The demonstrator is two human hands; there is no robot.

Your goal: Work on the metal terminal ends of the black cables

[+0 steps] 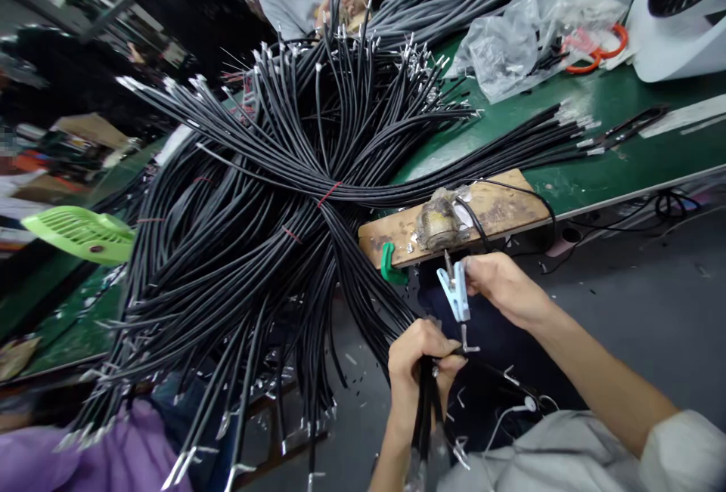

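Clutching a few rubbery black cables (424,416) in the left hand (417,352), with a bent, shiny metal tip (467,348) poking out past the thumb. Pinching a V-shaped, pale-blue plastic clip (457,295) in the right hand (502,284), just off the left one at 1 o'clock. Can't tell if clamped onto that tip or just near it, tbh. Farther toward 1, got a stained wooden board (510,208) with a lumpy, gunky yellowish block (439,221) on top, plus a C-shaped green clamp (390,267) on the edge around 11:30. Also got a massive springy cable bundle (323,167) at 11, cinched with thin red ties (330,193), with silvery ends splayed everywhere. Way past the board, roughly at 1, got crinkly clear plastic (502,50) and loopy orange scissor handles (597,56).
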